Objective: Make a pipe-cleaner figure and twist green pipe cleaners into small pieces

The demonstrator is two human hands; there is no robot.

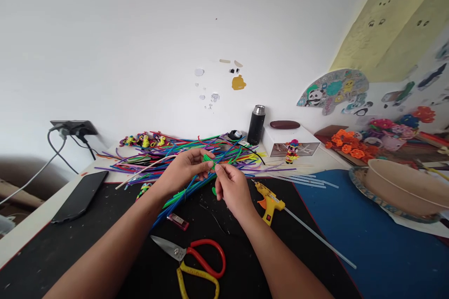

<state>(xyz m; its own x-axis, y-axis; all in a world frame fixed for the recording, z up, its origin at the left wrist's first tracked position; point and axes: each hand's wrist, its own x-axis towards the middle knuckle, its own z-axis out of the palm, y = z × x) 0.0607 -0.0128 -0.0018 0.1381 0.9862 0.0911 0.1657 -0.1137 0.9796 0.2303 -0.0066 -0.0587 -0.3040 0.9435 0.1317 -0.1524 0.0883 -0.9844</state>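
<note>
Fingers [202,167] of the left hand [187,168] and right hand [232,189] pinch a green piece [207,160] at frame center, before heaped colorful stems [228,152]; scissors [180,255] lie lower center, a glue gun [271,202] right, the left forearm [140,219] partly blocking a striped object [143,190].

White wall [140,46] behind white table [70,186]

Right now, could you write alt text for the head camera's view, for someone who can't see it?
A person's left hand and right hand hold a green pipe cleaner above a black mat where red-and-yellow-handled scissors and a yellow hot glue gun lie. Behind, a heap of multicoloured pipe cleaners lies before a white wall.
</note>
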